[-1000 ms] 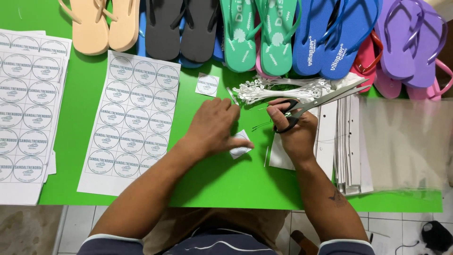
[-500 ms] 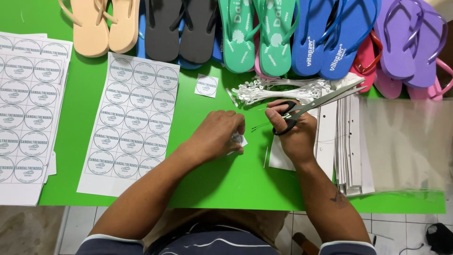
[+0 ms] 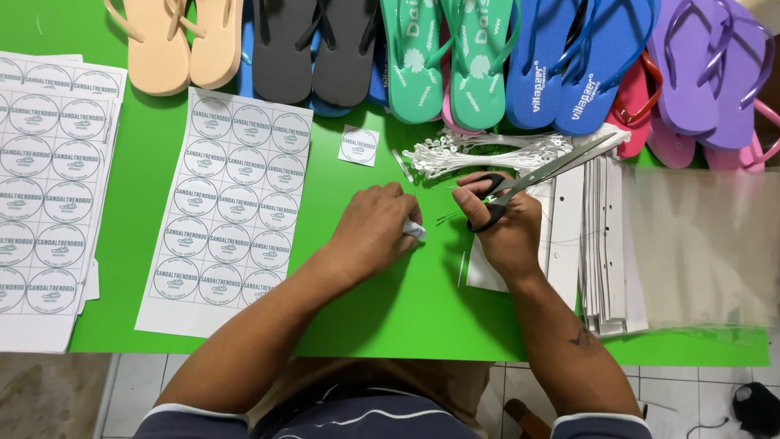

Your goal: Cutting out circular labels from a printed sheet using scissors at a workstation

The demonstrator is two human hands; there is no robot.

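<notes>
Green table [image 3: 390,317], sticker sheets [image 3: 223,211], sandals [image 3: 443,57]

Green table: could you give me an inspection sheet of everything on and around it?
Surface: green table, tiled floor below.
Job's things: scissors in right hand; small white piece under left hand.
Clutter: round-label sheets, cut label, white tag-tie bundle, card strips, clear bags, flip-flops along far edge.
Grippers: bare hands; right grips scissors, left closed on white piece.
Cables: nothing seen.
Surroundings: dark object on floor.
</notes>
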